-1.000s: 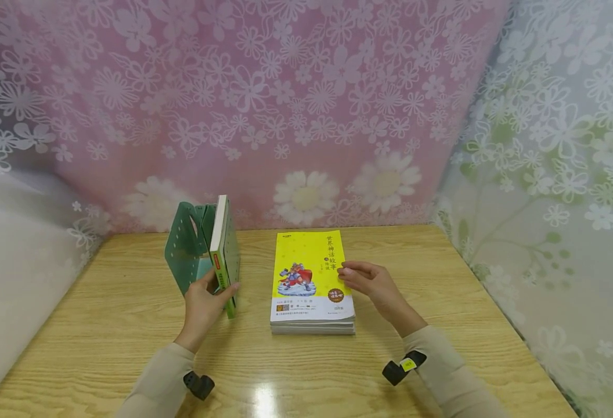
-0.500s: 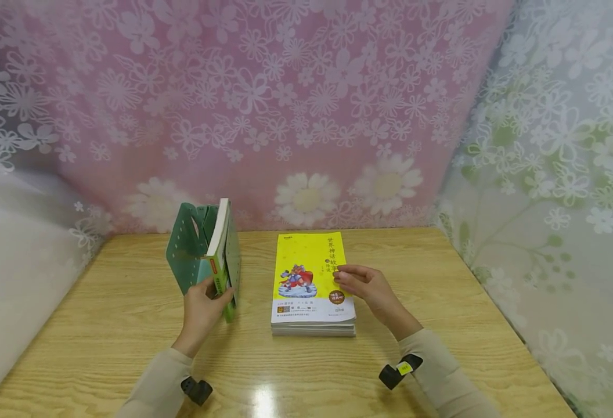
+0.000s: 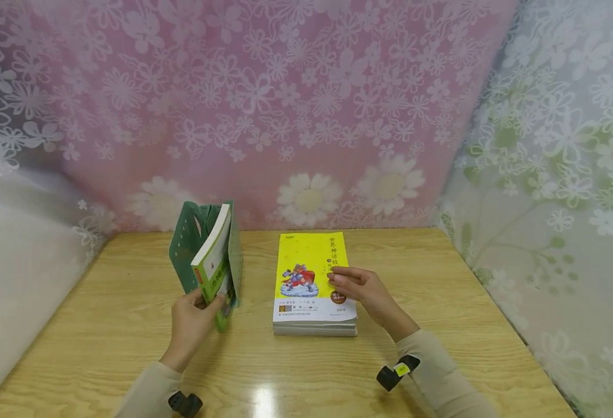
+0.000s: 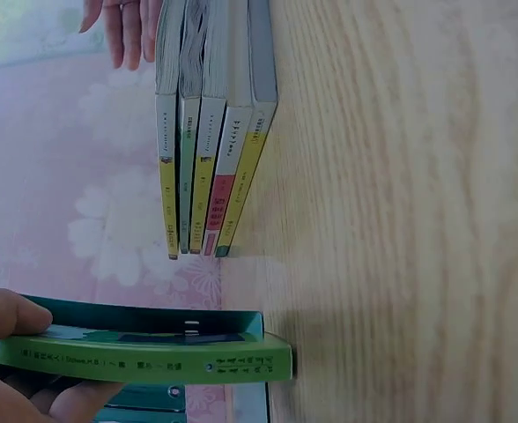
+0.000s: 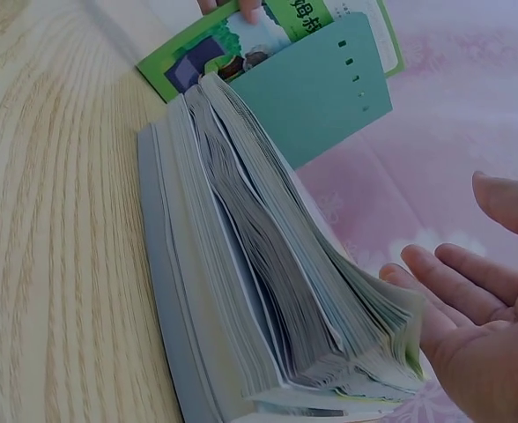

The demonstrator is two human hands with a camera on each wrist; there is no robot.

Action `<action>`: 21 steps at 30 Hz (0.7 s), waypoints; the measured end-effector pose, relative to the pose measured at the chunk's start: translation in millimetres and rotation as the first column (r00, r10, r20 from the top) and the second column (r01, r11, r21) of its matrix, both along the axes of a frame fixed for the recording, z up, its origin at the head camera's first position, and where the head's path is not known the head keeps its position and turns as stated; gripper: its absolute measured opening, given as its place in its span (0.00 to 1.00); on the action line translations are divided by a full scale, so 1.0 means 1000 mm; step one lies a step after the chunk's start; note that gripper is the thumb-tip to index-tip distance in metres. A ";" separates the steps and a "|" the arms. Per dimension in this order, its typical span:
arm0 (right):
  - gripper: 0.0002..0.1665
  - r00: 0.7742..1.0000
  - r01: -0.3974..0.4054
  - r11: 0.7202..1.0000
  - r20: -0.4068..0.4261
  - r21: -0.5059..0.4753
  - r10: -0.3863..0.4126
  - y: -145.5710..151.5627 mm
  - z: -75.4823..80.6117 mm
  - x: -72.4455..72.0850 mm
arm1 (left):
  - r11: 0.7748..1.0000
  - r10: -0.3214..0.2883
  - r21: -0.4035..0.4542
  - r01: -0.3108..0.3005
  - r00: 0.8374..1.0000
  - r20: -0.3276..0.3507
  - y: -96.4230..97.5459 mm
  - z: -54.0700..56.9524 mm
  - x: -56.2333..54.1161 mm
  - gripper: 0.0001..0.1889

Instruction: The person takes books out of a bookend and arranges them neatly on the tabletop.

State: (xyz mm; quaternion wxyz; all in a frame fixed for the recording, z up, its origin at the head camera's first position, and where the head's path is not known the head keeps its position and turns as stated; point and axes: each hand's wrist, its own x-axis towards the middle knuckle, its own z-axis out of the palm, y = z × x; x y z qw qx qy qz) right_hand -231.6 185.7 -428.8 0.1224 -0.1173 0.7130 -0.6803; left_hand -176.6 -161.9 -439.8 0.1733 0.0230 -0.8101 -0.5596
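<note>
My left hand pinches a green-spined book by its spine, thumb on the cover side and fingers on the other. This book stands tilted, partly inside a green perforated book holder; its spine end sticks out at the front. In the left wrist view, the book's green spine runs along one wall of the holder. My right hand hovers over the right edge of a yellow-covered book, fingers loosely extended and holding nothing. That yellow book tops a neat stack.
Several books make up the stack, spines facing the front. The wooden table carries everything. A pink floral curtain hangs behind it, and pale curtains flank the sides.
My left hand has drawn the green-spined book toward me and slightly left, tipping its top forward out of the holder. My right hand has drifted slightly left over the yellow book.
</note>
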 end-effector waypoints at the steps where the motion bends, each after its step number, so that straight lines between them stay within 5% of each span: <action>1: 0.32 1.000 -0.006 1.000 -0.001 0.003 0.006 -0.001 0.000 0.000 | 1.000 0.007 -0.001 -0.007 1.000 -0.014 -0.002 0.000 0.002 0.17; 10: 0.32 0.999 -0.047 0.997 -0.002 0.054 0.047 -0.007 0.001 0.001 | 0.996 0.091 0.001 -0.091 0.993 -0.079 -0.022 0.001 0.017 0.15; 21: 0.34 0.997 -0.081 0.996 0.008 0.030 0.081 -0.009 0.002 0.003 | 0.998 0.062 0.012 -0.062 0.997 -0.055 -0.033 0.011 0.038 0.15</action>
